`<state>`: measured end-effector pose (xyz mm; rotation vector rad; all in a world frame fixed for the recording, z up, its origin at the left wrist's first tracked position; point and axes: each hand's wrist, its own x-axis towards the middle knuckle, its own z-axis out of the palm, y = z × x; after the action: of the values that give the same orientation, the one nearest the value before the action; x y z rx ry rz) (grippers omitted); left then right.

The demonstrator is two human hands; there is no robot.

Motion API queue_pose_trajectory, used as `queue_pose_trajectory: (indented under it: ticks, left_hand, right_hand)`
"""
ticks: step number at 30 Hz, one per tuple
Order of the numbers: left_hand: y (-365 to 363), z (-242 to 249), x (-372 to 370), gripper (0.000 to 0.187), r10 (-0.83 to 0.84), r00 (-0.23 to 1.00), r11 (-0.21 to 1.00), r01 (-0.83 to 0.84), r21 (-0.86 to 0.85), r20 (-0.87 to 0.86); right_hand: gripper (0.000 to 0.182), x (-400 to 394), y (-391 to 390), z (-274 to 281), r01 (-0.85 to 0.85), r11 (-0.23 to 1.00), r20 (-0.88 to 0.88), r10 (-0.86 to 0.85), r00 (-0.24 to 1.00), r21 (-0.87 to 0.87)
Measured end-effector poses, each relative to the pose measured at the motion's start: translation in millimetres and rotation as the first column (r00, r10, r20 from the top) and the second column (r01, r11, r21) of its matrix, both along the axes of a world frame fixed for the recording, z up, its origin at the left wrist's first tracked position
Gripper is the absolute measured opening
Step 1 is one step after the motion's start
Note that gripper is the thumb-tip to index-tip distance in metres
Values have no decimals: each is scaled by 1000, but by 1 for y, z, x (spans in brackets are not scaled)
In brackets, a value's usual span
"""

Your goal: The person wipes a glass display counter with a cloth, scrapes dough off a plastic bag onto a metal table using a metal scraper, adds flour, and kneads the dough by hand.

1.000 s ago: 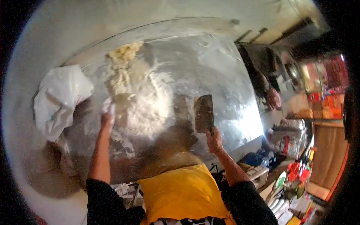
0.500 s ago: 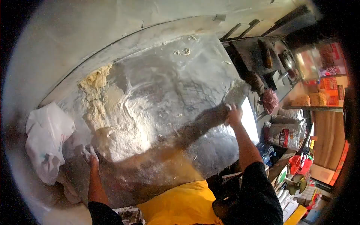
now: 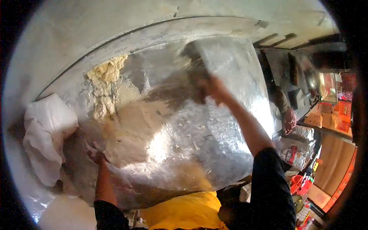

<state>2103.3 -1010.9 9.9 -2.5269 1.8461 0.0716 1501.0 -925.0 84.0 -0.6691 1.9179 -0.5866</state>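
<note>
A large metal work table (image 3: 230, 126) stretches in front of me, dusted and streaked with flour. My right hand (image 3: 214, 90) is closed round a flat dark scraper (image 3: 197, 71), blurred by motion, over the far middle of the table. My left hand (image 3: 96, 152) lies near the front left, fingers spread and holding nothing, beside the near edge of the dough. Pale sticky dough (image 3: 134, 130) spreads thinly across the left half of the table. A thicker, lumpy piece of dough (image 3: 109, 71) sits at the back left against the wall.
A white plastic bag (image 3: 50, 134) bulges at the table's left end. Behind the table runs a pale wall (image 3: 153, 34). To the right are a dark counter with utensils (image 3: 293, 69), a pink bag (image 3: 289, 119) and a printed sack (image 3: 295, 151).
My right hand has swept the scraper leftward and away from me, from the table's right side to its far middle. My left hand stays near the front left. The view has shifted slightly.
</note>
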Motion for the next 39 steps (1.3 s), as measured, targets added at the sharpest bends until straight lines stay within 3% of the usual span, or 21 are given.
queue_pose_trajectory:
  ticks: [3,5,7,8,9,11,12,14,17,21,22,23,25,27,29,32,34,35,37,38,39]
  left_hand:
    - [4,0,5,73,-184,968,948,129,-290,-169]
    - [4,-46,49,70,-380,874,925,349,-153,-302]
    - [13,-88,105,67,-492,747,849,525,-58,-447]
    - [18,-94,124,65,-530,668,794,607,-29,-523]
    - [7,-56,69,63,-498,838,867,480,-133,-222]
    - [-14,-6,-2,59,-334,942,904,324,-278,10]
    - [-22,-7,-6,58,-350,937,891,328,-315,-15]
    - [-36,-17,-8,57,-352,935,896,326,-302,-35]
    - [-36,-30,-5,55,-372,927,896,347,-278,-43]
    - [-41,-46,3,50,-381,920,893,338,-297,-97]
    - [-37,-45,-3,49,-404,631,887,93,-453,-662]
    - [-40,-39,-12,49,-413,621,882,92,-462,-666]
    - [-42,-21,-23,52,-397,804,882,202,-425,-442]
    - [-39,-3,-20,54,-374,915,890,308,-336,-153]
    - [-37,5,-20,55,-367,930,896,351,-271,-7]
    - [-34,-6,-20,57,-376,916,899,325,-294,-138]
    - [-39,-14,-18,59,-355,928,904,310,-293,-114]
    - [-39,-5,-18,59,-349,930,908,305,-289,-116]
    - [-38,9,-22,59,-369,927,907,344,-242,-64]
    - [-39,4,-22,59,-368,927,909,342,-238,-72]
    - [-38,-3,-19,59,-373,918,909,333,-250,-137]
  right_hand:
    - [26,101,22,-3,-616,737,-325,532,782,-276]
    - [22,132,36,12,-555,797,-256,500,827,-236]
    - [19,113,53,-18,-462,701,-433,238,869,-542]
    - [18,100,52,-7,-192,875,-228,97,969,-445]
    - [17,86,51,6,80,963,-56,-98,994,-258]
    - [20,56,51,-3,613,763,411,-501,761,-206]
    - [20,60,40,-6,593,777,403,-483,778,-214]
    - [23,74,17,-5,240,927,-104,-280,954,-289]
    - [28,161,-33,-17,-249,911,-426,92,900,-329]
    - [21,263,-80,0,-283,854,-216,206,954,-436]
    - [23,275,-77,-2,-351,826,-287,240,927,-441]
    - [25,281,-74,-3,-415,794,-363,264,893,-444]
    - [21,290,-60,-25,-585,763,-445,438,781,-276]
    - [19,288,-43,14,-426,860,-131,405,905,-280]
    - [26,249,-17,3,-734,646,-568,529,630,-211]
    - [22,178,19,19,-477,877,-633,339,696,-54]
    - [23,146,36,21,48,909,-174,-131,976,-415]
    - [25,134,42,25,69,975,-205,-113,972,-210]
    - [28,138,39,0,-117,922,-315,-6,949,-369]
    - [29,132,40,-49,8,888,70,28,997,-459]
    - [26,180,16,-14,-16,989,-91,2,996,-145]
